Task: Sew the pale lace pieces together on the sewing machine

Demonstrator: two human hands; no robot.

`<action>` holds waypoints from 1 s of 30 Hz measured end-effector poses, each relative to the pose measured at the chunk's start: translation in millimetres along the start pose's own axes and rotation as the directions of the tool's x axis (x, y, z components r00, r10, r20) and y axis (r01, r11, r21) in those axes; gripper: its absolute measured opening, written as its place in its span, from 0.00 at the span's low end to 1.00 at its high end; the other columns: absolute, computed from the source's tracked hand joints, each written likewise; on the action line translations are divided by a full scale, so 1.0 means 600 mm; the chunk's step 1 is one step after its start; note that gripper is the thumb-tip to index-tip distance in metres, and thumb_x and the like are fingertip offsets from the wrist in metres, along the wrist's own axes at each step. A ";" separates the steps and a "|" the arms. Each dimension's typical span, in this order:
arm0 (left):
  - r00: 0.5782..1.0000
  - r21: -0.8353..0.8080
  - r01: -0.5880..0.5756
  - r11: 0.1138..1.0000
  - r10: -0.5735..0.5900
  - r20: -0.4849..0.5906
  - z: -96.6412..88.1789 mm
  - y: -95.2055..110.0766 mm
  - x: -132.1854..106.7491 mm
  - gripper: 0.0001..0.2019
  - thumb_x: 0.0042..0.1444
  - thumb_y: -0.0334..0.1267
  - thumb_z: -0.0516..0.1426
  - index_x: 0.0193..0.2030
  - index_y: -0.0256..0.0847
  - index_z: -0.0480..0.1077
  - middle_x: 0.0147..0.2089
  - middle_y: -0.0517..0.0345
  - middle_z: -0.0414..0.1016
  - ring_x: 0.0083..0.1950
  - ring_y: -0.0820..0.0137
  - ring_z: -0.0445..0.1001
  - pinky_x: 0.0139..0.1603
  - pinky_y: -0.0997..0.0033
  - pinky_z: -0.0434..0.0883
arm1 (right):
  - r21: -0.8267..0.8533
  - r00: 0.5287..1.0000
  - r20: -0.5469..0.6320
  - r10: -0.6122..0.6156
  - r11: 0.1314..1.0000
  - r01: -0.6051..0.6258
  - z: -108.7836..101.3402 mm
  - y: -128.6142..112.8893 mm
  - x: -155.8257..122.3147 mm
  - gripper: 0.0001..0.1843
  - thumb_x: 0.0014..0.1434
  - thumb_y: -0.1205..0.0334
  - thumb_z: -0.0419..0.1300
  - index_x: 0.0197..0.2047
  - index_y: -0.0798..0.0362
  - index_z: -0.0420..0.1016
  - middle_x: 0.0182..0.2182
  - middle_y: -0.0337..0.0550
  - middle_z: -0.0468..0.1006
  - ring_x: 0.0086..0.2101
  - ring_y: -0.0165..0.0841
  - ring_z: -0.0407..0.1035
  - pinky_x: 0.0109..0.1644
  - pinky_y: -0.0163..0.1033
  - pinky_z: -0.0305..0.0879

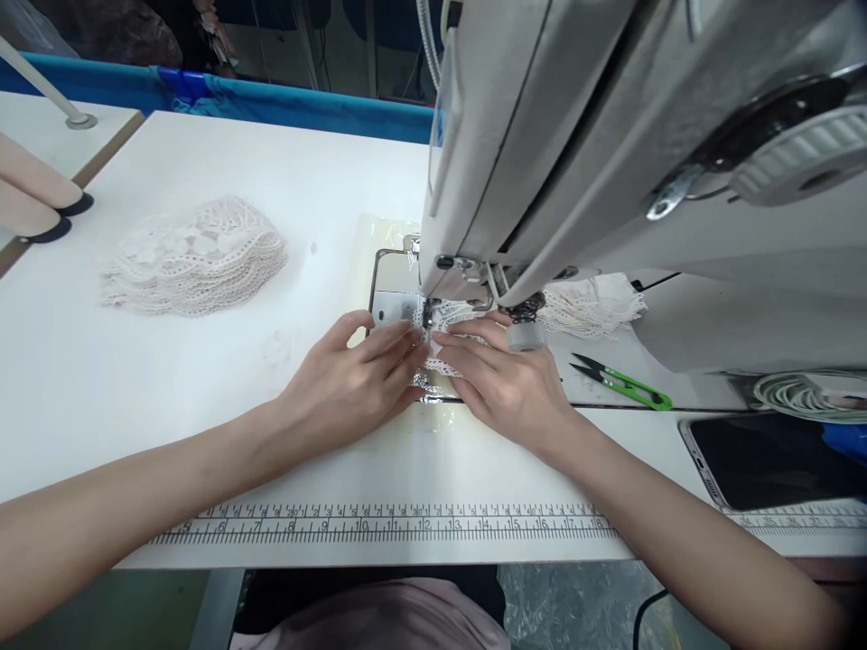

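Observation:
A small piece of white lace [443,366] lies under the presser foot [427,312] of a sewing machine [515,135]. From the left, my left hand [356,375] presses its bunched fingertips on the lace edge close to the needle area. My right hand [511,379] holds the same lace from the right, its fingers bent over it and the thumb lower down. The fingertips of both hands nearly meet at the foot. Part of the lace is hidden beneath my fingers. More white lace [592,305] lies behind my right hand under the machine arm.
A stack of lace pieces [196,257] sits on the white table [223,370] at left. Green thread snips [627,384], a phone [772,459] and a coiled cable [806,395] lie at right. A printed ruler [393,524] runs along the front edge. Blue cloth [291,97] borders the back.

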State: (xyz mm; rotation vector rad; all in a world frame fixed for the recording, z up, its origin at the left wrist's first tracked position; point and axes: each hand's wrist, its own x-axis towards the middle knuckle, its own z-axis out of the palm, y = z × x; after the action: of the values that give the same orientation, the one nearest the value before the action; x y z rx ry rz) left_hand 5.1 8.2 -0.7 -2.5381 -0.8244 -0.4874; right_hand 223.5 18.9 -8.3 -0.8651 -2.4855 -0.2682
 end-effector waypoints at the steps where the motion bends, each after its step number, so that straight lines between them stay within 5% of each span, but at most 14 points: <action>1: 1.000 0.000 0.004 1.000 -0.004 -0.004 0.001 -0.001 0.000 0.14 0.68 0.39 0.52 0.54 0.33 0.70 0.48 0.50 0.81 0.54 0.67 0.76 0.50 0.61 0.67 | -0.006 1.000 0.000 0.004 1.000 -0.004 0.001 0.001 0.000 0.10 0.63 0.71 0.56 0.43 0.56 0.78 0.38 0.44 0.84 0.41 0.36 0.75 0.52 0.45 0.67; 30: 0.999 -0.086 0.048 0.995 -0.050 -0.018 0.004 -0.012 0.000 0.10 0.66 0.37 0.55 0.49 0.36 0.74 0.48 0.54 0.81 0.52 0.65 0.78 0.50 0.58 0.65 | -0.069 0.997 0.083 0.007 0.998 -0.001 -0.002 0.002 -0.003 0.14 0.66 0.63 0.57 0.52 0.56 0.77 0.44 0.46 0.83 0.46 0.40 0.74 0.54 0.51 0.68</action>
State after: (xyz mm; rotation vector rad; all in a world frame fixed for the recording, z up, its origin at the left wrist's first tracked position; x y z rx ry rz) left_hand 1.2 14.8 -0.8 -2.5909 -0.8782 -0.5749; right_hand 226.0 18.8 -8.4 -0.9268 -2.5645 -0.3247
